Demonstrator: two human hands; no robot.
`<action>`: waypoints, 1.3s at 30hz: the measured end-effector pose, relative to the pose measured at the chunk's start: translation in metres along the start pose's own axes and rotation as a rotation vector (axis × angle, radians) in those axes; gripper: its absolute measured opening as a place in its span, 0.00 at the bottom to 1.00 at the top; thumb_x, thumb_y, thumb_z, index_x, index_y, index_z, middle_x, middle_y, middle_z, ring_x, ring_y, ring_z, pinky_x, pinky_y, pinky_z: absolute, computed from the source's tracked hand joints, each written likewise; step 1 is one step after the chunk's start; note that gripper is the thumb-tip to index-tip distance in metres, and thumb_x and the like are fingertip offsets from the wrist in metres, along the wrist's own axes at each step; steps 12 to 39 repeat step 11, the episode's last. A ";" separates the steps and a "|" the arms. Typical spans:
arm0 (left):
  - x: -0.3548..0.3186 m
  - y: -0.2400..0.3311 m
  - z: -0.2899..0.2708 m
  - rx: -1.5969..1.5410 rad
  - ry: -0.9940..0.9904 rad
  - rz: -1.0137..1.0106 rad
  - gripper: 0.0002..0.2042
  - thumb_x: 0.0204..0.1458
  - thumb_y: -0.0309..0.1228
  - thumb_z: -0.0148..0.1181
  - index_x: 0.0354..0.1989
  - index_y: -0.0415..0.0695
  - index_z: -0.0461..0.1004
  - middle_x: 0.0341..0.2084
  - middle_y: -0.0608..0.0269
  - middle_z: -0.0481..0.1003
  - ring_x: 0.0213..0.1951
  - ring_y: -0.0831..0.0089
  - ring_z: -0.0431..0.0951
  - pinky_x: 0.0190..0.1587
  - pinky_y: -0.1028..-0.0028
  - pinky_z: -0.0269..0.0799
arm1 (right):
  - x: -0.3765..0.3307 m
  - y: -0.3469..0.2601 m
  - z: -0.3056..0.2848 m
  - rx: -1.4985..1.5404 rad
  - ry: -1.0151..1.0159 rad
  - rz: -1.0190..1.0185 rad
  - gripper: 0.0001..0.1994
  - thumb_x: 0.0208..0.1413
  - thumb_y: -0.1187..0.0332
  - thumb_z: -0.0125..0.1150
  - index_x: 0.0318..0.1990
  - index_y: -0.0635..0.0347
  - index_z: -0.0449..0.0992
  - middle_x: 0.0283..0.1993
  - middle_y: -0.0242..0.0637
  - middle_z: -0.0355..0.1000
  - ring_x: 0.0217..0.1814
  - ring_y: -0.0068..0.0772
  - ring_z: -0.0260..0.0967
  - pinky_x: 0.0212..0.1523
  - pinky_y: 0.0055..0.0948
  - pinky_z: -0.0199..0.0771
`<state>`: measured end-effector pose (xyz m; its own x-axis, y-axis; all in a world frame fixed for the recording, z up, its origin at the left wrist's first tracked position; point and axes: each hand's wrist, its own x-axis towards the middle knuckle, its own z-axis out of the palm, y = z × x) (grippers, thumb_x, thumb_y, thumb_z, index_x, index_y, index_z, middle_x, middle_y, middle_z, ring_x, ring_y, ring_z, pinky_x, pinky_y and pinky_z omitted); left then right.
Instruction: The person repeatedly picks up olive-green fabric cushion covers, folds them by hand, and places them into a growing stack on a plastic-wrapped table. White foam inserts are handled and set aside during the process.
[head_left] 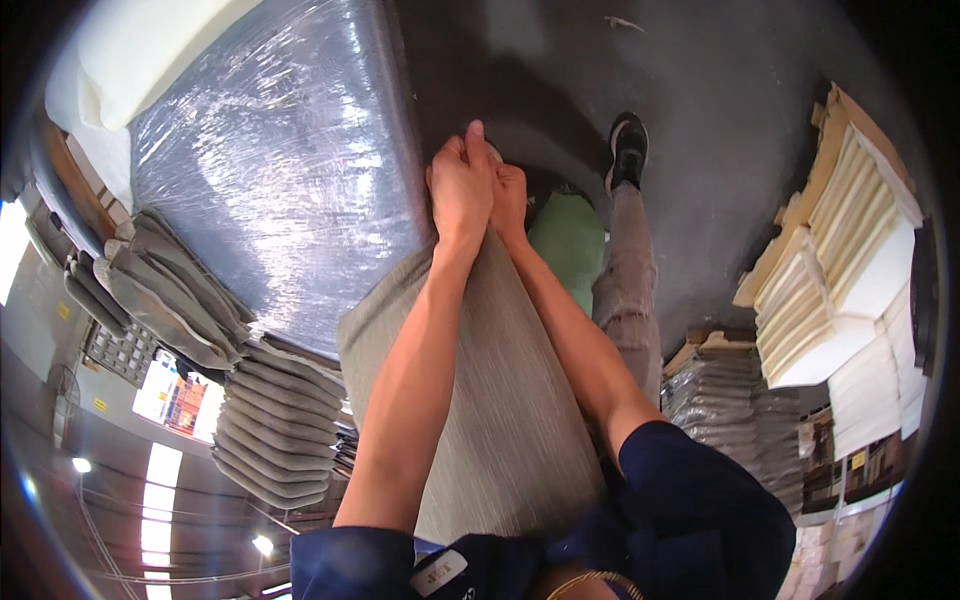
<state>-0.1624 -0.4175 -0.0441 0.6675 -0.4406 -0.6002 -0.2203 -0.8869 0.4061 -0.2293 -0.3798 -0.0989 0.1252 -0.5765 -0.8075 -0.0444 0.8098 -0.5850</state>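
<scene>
A long grey-beige fabric cushion point(510, 400) leans against my body and reaches away from me. At its far narrow end my left hand point(462, 195) is closed, with its thumb pointing up. My right hand point(511, 197) is closed right beside it, partly behind the left one. Both seem to grip the cushion's far end, though my fingers hide the exact hold. Just right of the cushion a smooth green surface point(568, 245) shows, its kind unclear. Left of my hands a film-wrapped surface point(290, 150) lies close to the cushion's edge.
Grey cushions point(275, 425) are piled at the lower left. White foam point(150, 50) sits at the far left. Cream foam sheets point(830, 260) are stacked at the right, near a plastic-wrapped stack point(730, 400). My shoe point(628, 150) stands on the dark floor point(730, 130).
</scene>
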 end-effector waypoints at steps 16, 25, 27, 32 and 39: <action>-0.019 -0.005 -0.014 0.374 -0.181 -0.008 0.31 0.60 0.59 0.58 0.39 0.34 0.78 0.33 0.41 0.82 0.42 0.46 0.83 0.52 0.55 0.75 | 0.001 0.012 -0.007 0.115 0.147 -0.004 0.31 0.70 0.52 0.54 0.19 0.69 0.72 0.13 0.33 0.58 0.19 0.26 0.51 0.24 0.40 0.55; -0.019 -0.005 -0.014 0.374 -0.181 -0.008 0.31 0.60 0.59 0.58 0.39 0.34 0.78 0.33 0.41 0.82 0.42 0.46 0.83 0.52 0.55 0.75 | 0.001 0.012 -0.007 0.115 0.147 -0.004 0.31 0.70 0.52 0.54 0.19 0.69 0.72 0.13 0.33 0.58 0.19 0.26 0.51 0.24 0.40 0.55; -0.019 -0.005 -0.014 0.374 -0.181 -0.008 0.31 0.60 0.59 0.58 0.39 0.34 0.78 0.33 0.41 0.82 0.42 0.46 0.83 0.52 0.55 0.75 | 0.001 0.012 -0.007 0.115 0.147 -0.004 0.31 0.70 0.52 0.54 0.19 0.69 0.72 0.13 0.33 0.58 0.19 0.26 0.51 0.24 0.40 0.55; -0.019 -0.005 -0.014 0.374 -0.181 -0.008 0.31 0.60 0.59 0.58 0.39 0.34 0.78 0.33 0.41 0.82 0.42 0.46 0.83 0.52 0.55 0.75 | 0.001 0.012 -0.007 0.115 0.147 -0.004 0.31 0.70 0.52 0.54 0.19 0.69 0.72 0.13 0.33 0.58 0.19 0.26 0.51 0.24 0.40 0.55; -0.019 -0.005 -0.014 0.374 -0.181 -0.008 0.31 0.60 0.59 0.58 0.39 0.34 0.78 0.33 0.41 0.82 0.42 0.46 0.83 0.52 0.55 0.75 | 0.001 0.012 -0.007 0.115 0.147 -0.004 0.31 0.70 0.52 0.54 0.19 0.69 0.72 0.13 0.33 0.58 0.19 0.26 0.51 0.24 0.40 0.55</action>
